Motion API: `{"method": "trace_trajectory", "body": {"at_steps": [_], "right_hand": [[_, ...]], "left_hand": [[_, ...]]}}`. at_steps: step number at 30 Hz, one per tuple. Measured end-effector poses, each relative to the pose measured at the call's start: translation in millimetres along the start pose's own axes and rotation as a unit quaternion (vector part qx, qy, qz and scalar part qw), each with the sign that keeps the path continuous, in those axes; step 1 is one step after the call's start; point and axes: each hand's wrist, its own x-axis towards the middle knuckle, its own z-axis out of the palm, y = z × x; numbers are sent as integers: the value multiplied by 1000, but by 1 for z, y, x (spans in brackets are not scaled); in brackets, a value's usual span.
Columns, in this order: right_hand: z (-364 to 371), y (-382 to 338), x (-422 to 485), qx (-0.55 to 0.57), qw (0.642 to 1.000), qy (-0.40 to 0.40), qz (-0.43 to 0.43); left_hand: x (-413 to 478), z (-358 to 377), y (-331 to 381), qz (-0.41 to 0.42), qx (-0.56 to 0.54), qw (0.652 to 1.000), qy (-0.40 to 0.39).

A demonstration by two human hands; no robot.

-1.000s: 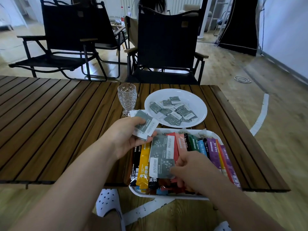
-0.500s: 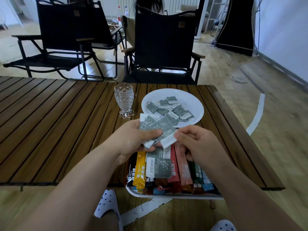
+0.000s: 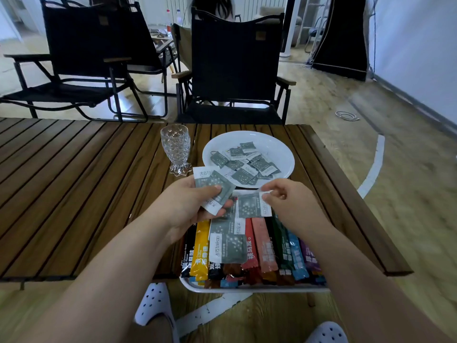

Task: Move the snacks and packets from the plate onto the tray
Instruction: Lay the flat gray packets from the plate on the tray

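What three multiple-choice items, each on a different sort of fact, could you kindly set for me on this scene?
1. Where does the glass stand?
A. On the table, left of the plate
B. On a chair seat
C. On the floor

2. What colour is the plate?
A. Black
B. White
C. Red

3. What is the right hand doing?
A. Lying flat and empty
B. Gripping a chair arm
C. Pinching a grey packet above the tray

Answers: 1 A, the glass stands on the slats beside the plate's left rim; 2 B, its bare rim is plainly white; 3 C, thumb and fingers pinch the packet's corner over the tray.
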Motion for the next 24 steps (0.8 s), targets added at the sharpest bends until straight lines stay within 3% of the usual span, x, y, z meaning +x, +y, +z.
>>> {"method": "trace_trajectory", "body": {"at_steps": [5, 9, 12, 15, 20, 24], "right_hand": [[1, -9, -7, 45, 996, 69, -33], [1, -21, -20, 183, 979, -78, -35], [0, -21, -22, 161, 982, -90, -44], [-12, -17, -19, 157, 983, -93, 4], [-27, -2, -22, 103, 984, -109, 93], [-18, -3, -24, -1, 988, -98, 122]], "left_hand": [[-1, 3, -3, 31, 66, 997, 4], [0, 7, -6, 47, 105, 993, -11], [0, 10, -8, 47, 118, 991, -31], [2, 9, -8, 30, 103, 994, -11], [7, 7, -2, 3, -25, 999, 45], [6, 7, -5, 16, 16, 999, 35]]}}
